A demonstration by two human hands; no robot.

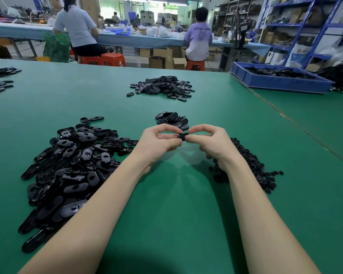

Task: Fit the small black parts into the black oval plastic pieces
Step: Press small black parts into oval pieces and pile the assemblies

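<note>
Head view. One black oval plastic piece (pixel 182 137) is held above the green surface (pixel 176 204), between both hands, near the middle of the frame; it is glossy and mostly covered by fingertips. Whether a small part is already seated in it cannot be told.

A large heap of oval pieces (pixel 67 171) lies to the left of the left forearm; several show a round hole in a smooth face. A heap of small black parts (pixel 253 167) lies to the right, partly hidden behind the right wrist. A small stack of ovals (pixel 172 119) sits just beyond the hands, and a further pile (pixel 162 87) lies well beyond that.

A blue tray (pixel 281 82) at far right holds dark parts, too small to identify.

The left hand (pixel 158 143) pinches the piece's left end, thumb and forefinger curled round it. The right hand (pixel 210 143) pinches the right end likewise. Both forearms are bare and reach forward, converging at the piece.
</note>
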